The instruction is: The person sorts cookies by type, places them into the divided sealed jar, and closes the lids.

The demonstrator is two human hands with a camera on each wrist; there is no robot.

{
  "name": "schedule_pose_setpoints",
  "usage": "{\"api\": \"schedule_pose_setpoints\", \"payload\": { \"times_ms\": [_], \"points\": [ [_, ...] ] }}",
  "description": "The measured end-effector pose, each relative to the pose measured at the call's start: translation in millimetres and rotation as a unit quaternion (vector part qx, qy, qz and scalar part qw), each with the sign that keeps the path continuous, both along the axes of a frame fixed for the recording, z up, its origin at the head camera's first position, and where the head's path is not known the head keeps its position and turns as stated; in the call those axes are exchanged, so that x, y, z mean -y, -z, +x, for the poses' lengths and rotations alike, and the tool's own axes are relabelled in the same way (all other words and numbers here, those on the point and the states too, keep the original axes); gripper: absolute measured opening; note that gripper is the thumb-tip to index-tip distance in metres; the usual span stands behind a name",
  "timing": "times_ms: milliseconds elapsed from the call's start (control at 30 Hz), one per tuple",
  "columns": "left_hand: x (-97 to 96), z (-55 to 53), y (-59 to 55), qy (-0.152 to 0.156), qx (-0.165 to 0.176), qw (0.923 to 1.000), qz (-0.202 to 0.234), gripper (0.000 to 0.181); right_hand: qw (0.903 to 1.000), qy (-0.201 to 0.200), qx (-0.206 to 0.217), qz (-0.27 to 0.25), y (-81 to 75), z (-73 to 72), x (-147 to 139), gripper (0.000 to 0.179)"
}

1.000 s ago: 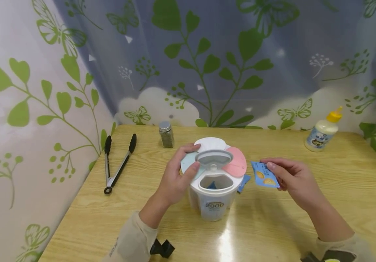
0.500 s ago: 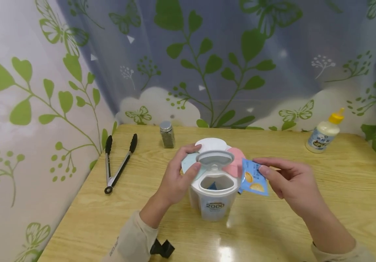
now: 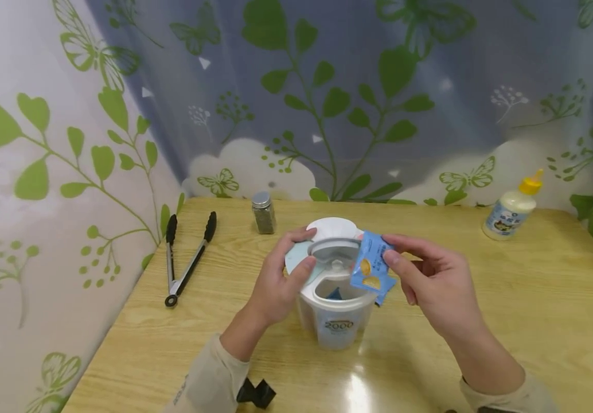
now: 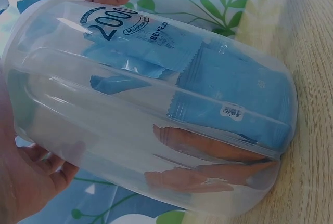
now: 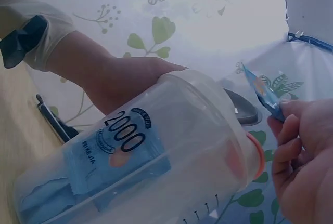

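Note:
A clear lobed plastic storage container marked "2000" stands on the table under a white, mint and pink lid. One grey-rimmed flap of the lid is raised above its opening. My left hand grips the lid's left side, thumb on top. Between thumb and fingers my right hand pinches a blue biscuit packet, held just above the opening's right side. Inside the container, the left wrist view shows blue packets in one compartment and brownish ones in another.
Another blue packet lies on the table right of the container. Open tongs lie at the left, with a metal-capped spice jar behind. A yellow-capped bottle stands at the back right, before a patterned curtain.
My right hand has carried the blue biscuit packet leftward from beside the container to over the lid's edge. The left hand keeps its grip on the lid.

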State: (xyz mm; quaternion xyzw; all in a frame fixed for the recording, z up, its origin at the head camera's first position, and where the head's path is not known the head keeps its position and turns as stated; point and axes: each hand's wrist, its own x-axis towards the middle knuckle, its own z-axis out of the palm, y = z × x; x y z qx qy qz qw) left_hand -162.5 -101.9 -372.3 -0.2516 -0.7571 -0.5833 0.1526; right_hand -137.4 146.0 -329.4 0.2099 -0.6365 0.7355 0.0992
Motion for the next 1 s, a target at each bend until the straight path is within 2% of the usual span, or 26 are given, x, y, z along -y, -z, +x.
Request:
{"api": "schedule_pose_setpoints", "payload": {
  "times_ms": [67,133,333,533,700,800,867,1000],
  "points": [
    [0.5,-0.4,-1.2,-0.006,-0.004,1.0,0.003,0.044,0.9998,0.001,-0.017,-0.013,1.0,-1.2,2.9,0.031],
    [0.7,-1.1,-2.4,-0.006,-0.009,0.9999,0.008,0.042,0.9994,-0.001,-0.034,-0.006,1.0,-2.1,5.1,0.032],
    [0.1,-1.4,-2.5,-0.004,-0.016,0.9998,0.013,0.039,0.9951,0.001,-0.076,0.063,-1.0,-0.3,6.2,0.03],
    [-0.5,-0.7,1.0,0.001,-0.02,0.9998,0.009,0.039,0.9829,0.01,-0.161,0.089,1.9,-0.4,4.5,0.034],
    [0.1,-0.2,1.0,0.0,-0.023,0.9997,0.009,0.038,0.9678,-0.024,-0.223,0.115,6.9,-4.5,6.7,0.036],
    [0.1,0.6,1.5,0.0,-0.027,0.9996,0.008,0.036,0.9622,-0.056,-0.234,0.127,8.4,-6.0,5.7,0.035],
    [-0.1,1.0,1.5,0.0,-0.029,0.9996,0.007,0.035,0.9627,-0.074,-0.228,0.125,8.3,-6.5,4.4,0.035],
    [-0.8,0.9,1.2,0.001,-0.029,0.9996,0.004,0.033,0.9728,-0.102,-0.167,0.123,6.8,-6.4,-0.4,0.034]
  ]
}}
